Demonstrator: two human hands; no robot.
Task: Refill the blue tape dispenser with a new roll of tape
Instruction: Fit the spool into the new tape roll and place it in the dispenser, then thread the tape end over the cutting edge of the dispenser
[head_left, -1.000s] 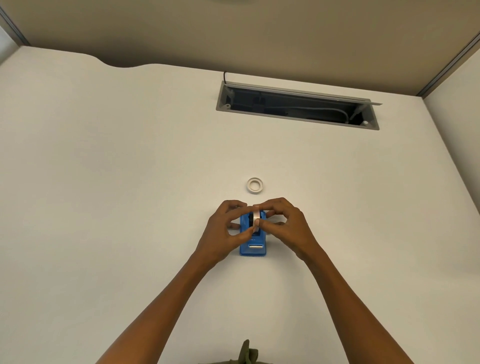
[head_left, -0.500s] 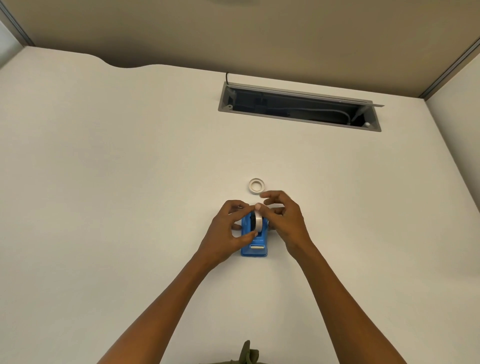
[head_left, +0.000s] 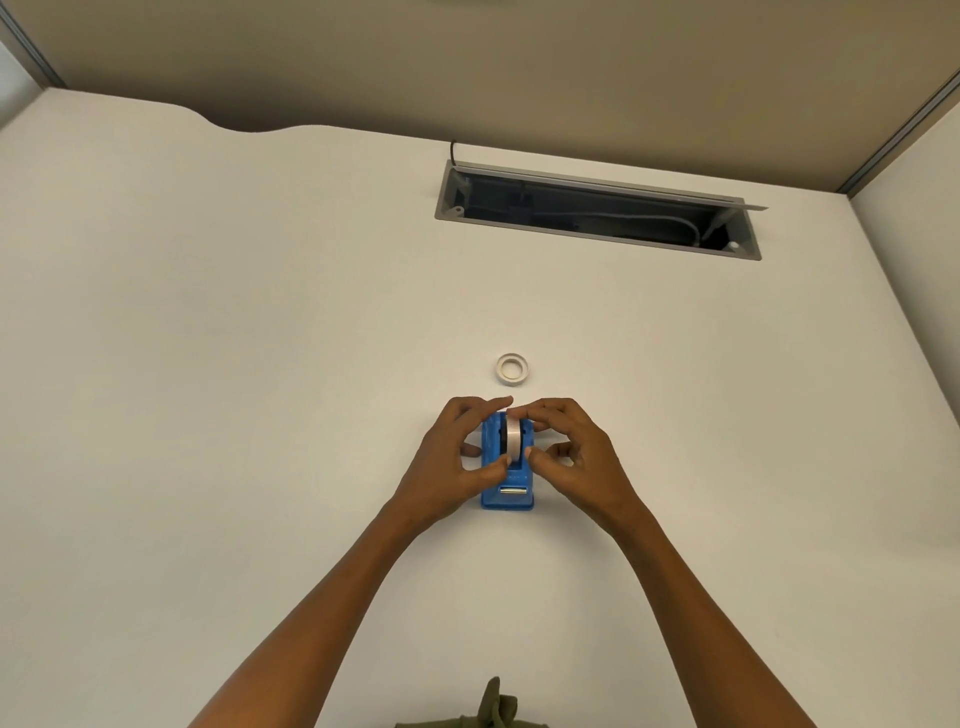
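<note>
On the white table (head_left: 260, 364), the blue tape dispenser (head_left: 508, 491) is lying lengthwise, cutter end nearest the person. The tape roll (head_left: 514, 440) is standing on edge in it, pinched by the left hand (head_left: 457, 462) and right hand (head_left: 571, 457). A spare ring (head_left: 512, 368) is sitting just beyond.

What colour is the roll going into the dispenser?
White: the roll stands on edge in the blue dispenser, seen in the head view.

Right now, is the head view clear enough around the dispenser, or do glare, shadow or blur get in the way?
Head view: even, warm light, no glare; soft shadows only beside the blue dispenser and hands; tape roll sharp; wide-angle lens bends the desk edges; fingers hide the roll's sides.
</note>
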